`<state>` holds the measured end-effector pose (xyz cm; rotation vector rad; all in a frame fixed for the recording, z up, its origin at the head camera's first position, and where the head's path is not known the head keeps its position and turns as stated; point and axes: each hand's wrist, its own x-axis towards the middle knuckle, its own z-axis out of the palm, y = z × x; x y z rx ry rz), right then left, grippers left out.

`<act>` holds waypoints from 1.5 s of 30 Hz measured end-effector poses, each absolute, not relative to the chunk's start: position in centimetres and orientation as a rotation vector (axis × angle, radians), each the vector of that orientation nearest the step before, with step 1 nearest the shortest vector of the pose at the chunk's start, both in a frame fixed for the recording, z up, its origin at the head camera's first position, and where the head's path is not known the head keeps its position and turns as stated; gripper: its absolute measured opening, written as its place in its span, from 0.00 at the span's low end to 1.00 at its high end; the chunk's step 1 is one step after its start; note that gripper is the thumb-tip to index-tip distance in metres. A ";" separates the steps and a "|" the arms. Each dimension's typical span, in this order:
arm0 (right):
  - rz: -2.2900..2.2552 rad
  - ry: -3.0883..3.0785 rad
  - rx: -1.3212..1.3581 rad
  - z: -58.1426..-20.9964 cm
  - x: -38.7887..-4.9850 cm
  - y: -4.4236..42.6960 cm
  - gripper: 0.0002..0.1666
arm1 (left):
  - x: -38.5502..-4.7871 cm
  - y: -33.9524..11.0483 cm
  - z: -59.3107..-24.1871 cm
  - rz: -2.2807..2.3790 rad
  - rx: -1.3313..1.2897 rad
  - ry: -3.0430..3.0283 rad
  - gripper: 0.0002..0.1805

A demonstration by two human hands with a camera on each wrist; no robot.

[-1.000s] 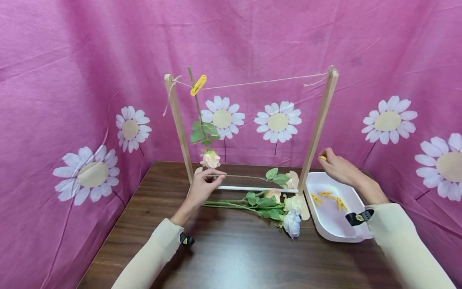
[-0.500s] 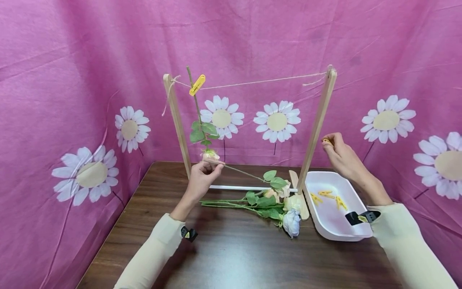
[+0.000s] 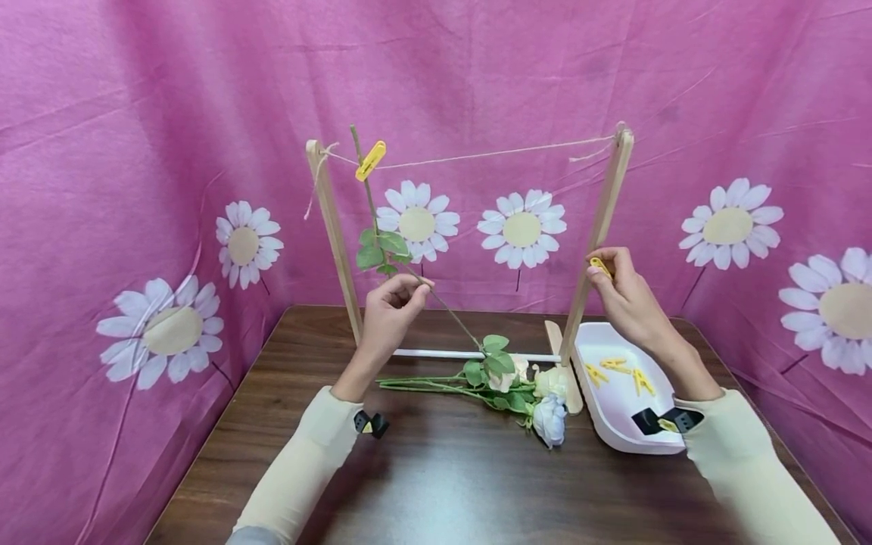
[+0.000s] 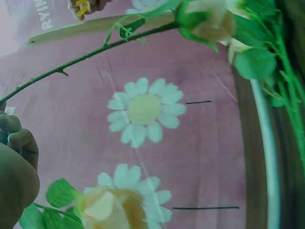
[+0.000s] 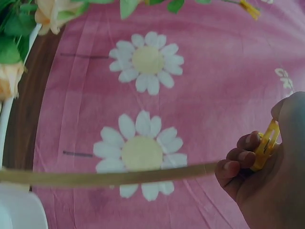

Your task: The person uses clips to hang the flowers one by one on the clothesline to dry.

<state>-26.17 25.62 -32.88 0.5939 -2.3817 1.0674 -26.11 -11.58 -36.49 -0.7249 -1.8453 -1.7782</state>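
My left hand (image 3: 391, 314) pinches the stem end of a peach rose (image 4: 207, 21); its stem slopes down to the right, with leaves (image 3: 497, 354) and bloom low over the pile. In my right hand (image 3: 627, 303) is a yellow clothespin (image 5: 267, 145), held between thumb and fingers beside the frame's right post (image 3: 599, 219). Another rose (image 4: 109, 207) hangs head down from the string (image 3: 477, 156), clipped by a yellow clothespin (image 3: 371, 161) near the left post (image 3: 334, 219). In the head view my left hand hides that hanging bloom.
Several roses (image 3: 549, 418) lie on the wooden table (image 3: 436, 477) by the frame's right foot, stems pointing left. A white tub (image 3: 664, 446) with yellow clothespins (image 3: 642, 382) stands to their right. A white rod (image 3: 436, 353) joins the posts low down. Pink cloth surrounds the table.
My left hand has risen, lifting the stem end so the rose tilts bloom down and shifts left. My right hand has moved up from over the tub, then left to the post with the clothespin.
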 end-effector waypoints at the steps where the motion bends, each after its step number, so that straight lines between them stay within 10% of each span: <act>1: 1.066 -2.386 0.602 -32.9 -26.2 25.2 0.19 | -26.3 -11.4 -36.2 -1.779 -0.728 -1.835 0.08; 45: 1.188 -2.300 0.843 -28.8 -28.2 15.3 0.20 | -30.7 -8.0 -26.5 -2.154 -0.848 -1.436 0.08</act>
